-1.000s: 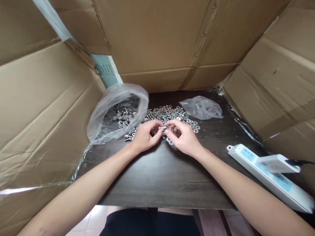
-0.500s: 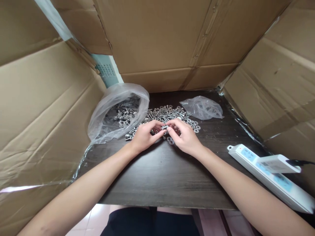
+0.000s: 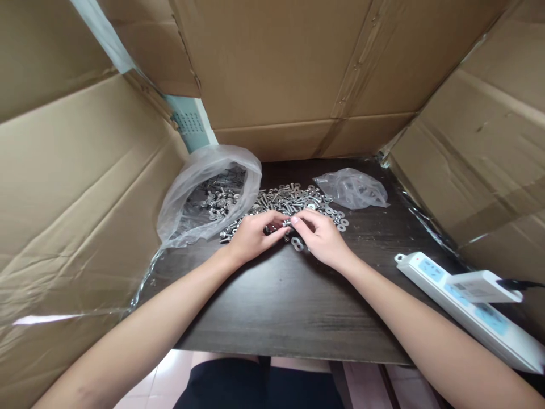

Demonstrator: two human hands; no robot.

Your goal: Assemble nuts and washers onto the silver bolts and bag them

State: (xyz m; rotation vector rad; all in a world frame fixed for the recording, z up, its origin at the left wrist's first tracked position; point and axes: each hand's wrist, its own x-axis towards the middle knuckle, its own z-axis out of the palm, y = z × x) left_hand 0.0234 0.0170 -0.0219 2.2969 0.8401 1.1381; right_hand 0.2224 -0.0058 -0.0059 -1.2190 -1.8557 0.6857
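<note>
My left hand (image 3: 259, 234) and my right hand (image 3: 320, 234) meet fingertip to fingertip over the near side of a loose pile of metal hardware (image 3: 283, 197). Pinched between both hands is a small silver bolt (image 3: 286, 223), held roughly sideways. My left thumb and fingers grip one part of it; my right thumb and forefinger close on its right end. Whether a nut or washer sits on it is hidden by the fingertips. A pair of flat washers (image 3: 297, 244) lies on the table just below my right fingers.
An open clear plastic bag (image 3: 170, 221) with bolts inside stands at the left. Behind the pile on the right lies a crumpled plastic bag (image 3: 353, 187). A white power strip (image 3: 464, 307) with a plugged-in adapter lies at the right. Cardboard walls (image 3: 298, 62) enclose the dark table (image 3: 272, 307).
The whole view has shifted slightly. Both hands stay together on the bolt, and my right thumb and fingers have changed their position on it a little.
</note>
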